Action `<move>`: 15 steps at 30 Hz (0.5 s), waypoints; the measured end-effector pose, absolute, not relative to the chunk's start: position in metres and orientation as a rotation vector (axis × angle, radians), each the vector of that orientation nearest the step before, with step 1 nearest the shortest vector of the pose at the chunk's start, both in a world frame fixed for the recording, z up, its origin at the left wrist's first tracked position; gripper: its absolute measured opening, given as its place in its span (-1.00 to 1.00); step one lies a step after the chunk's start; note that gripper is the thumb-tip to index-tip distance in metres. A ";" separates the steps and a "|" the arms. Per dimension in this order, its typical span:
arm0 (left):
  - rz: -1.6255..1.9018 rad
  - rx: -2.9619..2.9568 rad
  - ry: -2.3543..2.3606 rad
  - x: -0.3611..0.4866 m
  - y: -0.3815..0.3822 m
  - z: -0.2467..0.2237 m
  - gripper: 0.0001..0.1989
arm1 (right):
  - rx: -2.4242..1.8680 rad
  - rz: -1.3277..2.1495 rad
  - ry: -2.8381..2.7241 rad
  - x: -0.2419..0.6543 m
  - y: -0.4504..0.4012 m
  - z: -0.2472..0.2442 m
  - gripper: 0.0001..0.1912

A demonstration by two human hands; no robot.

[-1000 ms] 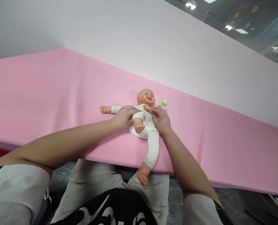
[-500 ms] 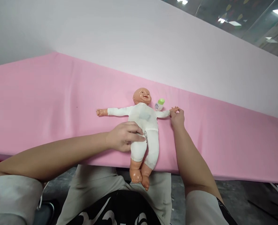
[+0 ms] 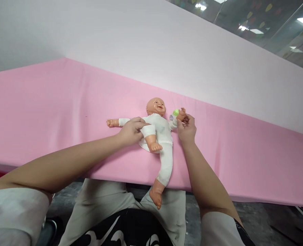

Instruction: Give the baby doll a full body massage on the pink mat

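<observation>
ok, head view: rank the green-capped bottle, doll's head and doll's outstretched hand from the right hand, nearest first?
From the right hand:
1. Green-capped bottle: just left and slightly beyond.
2. Doll's head: further left, past the bottle.
3. Doll's outstretched hand: far left, across the doll's body.

1. Doll (image 3: 164,131), centre: head (image 3: 156,106) and feet (image 3: 154,147) in smooth, glossy plastic; body in matt white cloth.
2. Bottle cap (image 3: 176,112), right of centre: smooth plastic.
3. Pink cover (image 3: 51,102), across the middle: matt, lightly creased.
4. Wall (image 3: 110,37), upper left: smooth, matt.
5. Pane (image 3: 233,20), upper right: glossy, glass-like.
</observation>
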State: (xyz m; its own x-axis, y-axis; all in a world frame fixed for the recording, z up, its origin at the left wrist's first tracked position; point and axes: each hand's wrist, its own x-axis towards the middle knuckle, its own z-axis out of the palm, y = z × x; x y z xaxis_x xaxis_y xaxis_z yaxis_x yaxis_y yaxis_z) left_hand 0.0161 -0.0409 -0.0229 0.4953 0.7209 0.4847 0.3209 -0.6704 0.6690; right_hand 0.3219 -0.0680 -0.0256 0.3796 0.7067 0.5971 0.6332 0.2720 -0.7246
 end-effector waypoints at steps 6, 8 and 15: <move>0.930 2.059 1.008 0.021 -0.024 -0.027 -0.72 | -1.303 -0.176 -1.936 0.291 -0.065 -0.030 -0.62; 0.951 2.087 0.980 0.021 -0.023 -0.028 -0.71 | -1.308 -0.153 -2.001 0.289 -0.063 -0.032 -0.60; 1.108 2.246 0.724 0.013 -0.039 -0.017 -0.76 | -1.498 0.099 -1.498 0.309 -0.066 -0.032 -0.45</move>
